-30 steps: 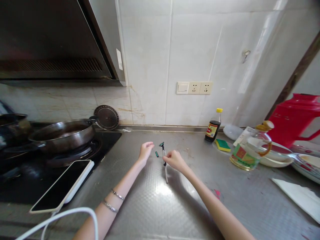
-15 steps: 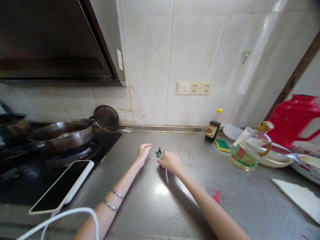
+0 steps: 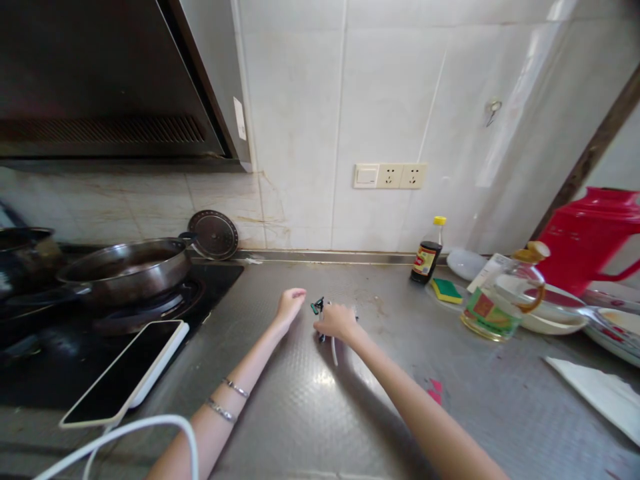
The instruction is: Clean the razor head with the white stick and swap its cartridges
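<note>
The right hand (image 3: 336,321), fingers curled, grips the razor (image 3: 335,352). Farther left is the left hand (image 3: 290,306), finger spread unclear.

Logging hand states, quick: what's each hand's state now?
Left hand: nothing visible in it; open or closed can't be told.
Right hand: closed on the razor.

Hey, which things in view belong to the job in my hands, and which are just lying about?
In use:
razor, in the right hand
small green piece beside it

Seemingly just lying about:
phone
pan
sauce bottle
sponge
oil jug
white paper
red jug
</note>
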Demonstrator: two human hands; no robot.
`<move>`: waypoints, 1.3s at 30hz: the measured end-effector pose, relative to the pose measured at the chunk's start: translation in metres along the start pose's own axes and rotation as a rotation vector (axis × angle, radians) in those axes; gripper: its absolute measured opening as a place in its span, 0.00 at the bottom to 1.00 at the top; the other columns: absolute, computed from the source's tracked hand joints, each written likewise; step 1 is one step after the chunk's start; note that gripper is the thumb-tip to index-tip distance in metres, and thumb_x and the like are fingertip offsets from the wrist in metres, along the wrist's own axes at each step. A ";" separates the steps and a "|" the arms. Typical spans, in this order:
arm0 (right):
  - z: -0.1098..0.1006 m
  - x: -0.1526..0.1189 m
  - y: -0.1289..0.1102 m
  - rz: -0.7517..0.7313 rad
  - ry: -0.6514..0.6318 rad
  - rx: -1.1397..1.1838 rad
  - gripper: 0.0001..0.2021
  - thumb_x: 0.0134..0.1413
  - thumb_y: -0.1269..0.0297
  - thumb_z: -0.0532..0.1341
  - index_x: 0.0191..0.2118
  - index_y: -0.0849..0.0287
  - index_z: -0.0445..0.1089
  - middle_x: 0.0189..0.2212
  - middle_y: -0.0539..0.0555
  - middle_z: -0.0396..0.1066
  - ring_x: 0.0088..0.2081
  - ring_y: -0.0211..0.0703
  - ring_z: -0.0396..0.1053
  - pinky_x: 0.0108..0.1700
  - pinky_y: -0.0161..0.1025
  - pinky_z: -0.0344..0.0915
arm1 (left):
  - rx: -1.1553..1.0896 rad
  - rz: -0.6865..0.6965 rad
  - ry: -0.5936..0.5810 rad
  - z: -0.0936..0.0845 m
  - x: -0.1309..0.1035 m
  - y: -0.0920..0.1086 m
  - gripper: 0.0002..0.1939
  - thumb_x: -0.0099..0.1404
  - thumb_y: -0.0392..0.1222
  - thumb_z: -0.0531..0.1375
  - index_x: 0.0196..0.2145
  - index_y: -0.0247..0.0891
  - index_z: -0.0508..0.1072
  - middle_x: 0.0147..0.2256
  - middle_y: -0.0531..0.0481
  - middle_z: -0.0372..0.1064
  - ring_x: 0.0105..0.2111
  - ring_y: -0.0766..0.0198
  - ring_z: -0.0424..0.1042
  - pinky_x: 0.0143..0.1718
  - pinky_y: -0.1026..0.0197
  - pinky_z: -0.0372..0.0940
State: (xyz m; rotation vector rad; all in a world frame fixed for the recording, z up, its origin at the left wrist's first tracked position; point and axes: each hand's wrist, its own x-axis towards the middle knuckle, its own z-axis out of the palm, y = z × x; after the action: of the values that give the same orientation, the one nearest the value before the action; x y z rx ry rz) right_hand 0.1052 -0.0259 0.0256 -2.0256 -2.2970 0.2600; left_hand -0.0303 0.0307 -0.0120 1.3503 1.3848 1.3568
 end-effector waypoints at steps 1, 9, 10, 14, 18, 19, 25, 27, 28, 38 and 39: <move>0.000 0.000 0.001 -0.006 0.004 -0.003 0.19 0.43 0.59 0.58 0.41 0.61 0.73 0.40 0.64 0.73 0.43 0.56 0.70 0.40 0.43 0.64 | 0.019 0.011 -0.003 0.000 0.001 -0.002 0.11 0.47 0.25 0.57 0.26 0.35 0.74 0.29 0.46 0.74 0.35 0.60 0.72 0.43 0.58 0.63; -0.008 0.008 0.038 0.049 0.131 0.083 0.18 0.49 0.55 0.52 0.29 0.60 0.74 0.31 0.62 0.75 0.34 0.51 0.72 0.31 0.37 0.61 | 0.181 0.073 -0.073 0.002 -0.001 -0.016 0.17 0.41 0.22 0.59 0.31 0.34 0.74 0.34 0.44 0.73 0.38 0.57 0.71 0.45 0.57 0.61; -0.009 0.009 0.048 0.071 0.159 0.097 0.18 0.50 0.55 0.51 0.26 0.60 0.74 0.29 0.61 0.74 0.33 0.49 0.72 0.29 0.36 0.60 | 0.212 0.089 -0.085 0.003 -0.003 -0.017 0.18 0.41 0.23 0.60 0.33 0.34 0.74 0.36 0.44 0.73 0.40 0.57 0.70 0.46 0.57 0.61; -0.011 0.009 0.092 0.175 0.251 0.153 0.17 0.51 0.58 0.51 0.23 0.60 0.72 0.25 0.59 0.73 0.30 0.45 0.71 0.26 0.32 0.54 | 0.498 0.187 -0.142 0.007 -0.009 -0.018 0.21 0.45 0.28 0.61 0.40 0.35 0.72 0.41 0.44 0.72 0.43 0.57 0.68 0.47 0.58 0.59; -0.007 0.007 0.123 0.252 0.294 0.213 0.17 0.52 0.58 0.51 0.22 0.60 0.71 0.23 0.57 0.71 0.28 0.42 0.69 0.24 0.32 0.50 | 0.682 0.246 -0.151 0.009 -0.013 -0.019 0.22 0.48 0.33 0.62 0.44 0.34 0.70 0.42 0.44 0.71 0.45 0.57 0.66 0.47 0.58 0.59; -0.005 0.007 0.128 0.258 0.302 0.222 0.17 0.52 0.58 0.51 0.22 0.60 0.71 0.22 0.57 0.70 0.28 0.42 0.69 0.24 0.32 0.49 | 0.690 0.254 -0.145 0.010 -0.013 -0.019 0.22 0.48 0.34 0.62 0.44 0.34 0.69 0.42 0.43 0.70 0.45 0.57 0.66 0.47 0.58 0.59; 0.005 0.007 0.133 0.240 0.318 0.237 0.18 0.52 0.59 0.50 0.21 0.59 0.71 0.21 0.56 0.70 0.27 0.41 0.67 0.23 0.33 0.47 | 0.650 0.263 -0.123 0.014 -0.015 -0.023 0.31 0.50 0.36 0.62 0.52 0.34 0.61 0.42 0.43 0.69 0.46 0.57 0.66 0.49 0.56 0.57; 0.007 0.008 0.131 0.227 0.319 0.240 0.18 0.52 0.59 0.50 0.21 0.59 0.71 0.21 0.56 0.69 0.27 0.41 0.67 0.23 0.33 0.47 | 0.638 0.271 -0.139 0.015 -0.015 -0.025 0.32 0.50 0.36 0.61 0.53 0.34 0.59 0.43 0.44 0.69 0.46 0.57 0.66 0.49 0.56 0.57; 0.007 0.008 0.130 0.222 0.319 0.241 0.18 0.52 0.59 0.50 0.21 0.59 0.71 0.21 0.56 0.70 0.27 0.41 0.67 0.23 0.33 0.47 | 0.634 0.272 -0.144 0.016 -0.014 -0.025 0.32 0.50 0.36 0.61 0.53 0.34 0.58 0.43 0.44 0.69 0.47 0.56 0.66 0.49 0.56 0.57; 0.011 0.008 0.130 0.177 0.371 0.258 0.17 0.52 0.60 0.51 0.21 0.60 0.72 0.21 0.57 0.71 0.26 0.41 0.66 0.23 0.33 0.46 | 0.616 0.328 -0.155 0.018 -0.011 -0.032 0.31 0.52 0.35 0.59 0.54 0.35 0.56 0.43 0.44 0.70 0.47 0.55 0.67 0.49 0.53 0.58; 0.011 0.008 0.130 0.175 0.374 0.261 0.17 0.52 0.59 0.51 0.21 0.60 0.72 0.22 0.57 0.71 0.26 0.41 0.66 0.23 0.33 0.47 | 0.618 0.344 -0.140 0.017 -0.011 -0.032 0.31 0.52 0.34 0.59 0.53 0.36 0.56 0.43 0.44 0.70 0.46 0.56 0.67 0.50 0.53 0.58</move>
State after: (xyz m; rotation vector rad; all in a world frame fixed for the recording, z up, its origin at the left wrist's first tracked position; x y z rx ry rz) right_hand 0.2298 -0.0037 -0.0083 -1.9485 -1.7717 0.1624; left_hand -0.0172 0.0273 -0.0472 2.1266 1.5949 1.0403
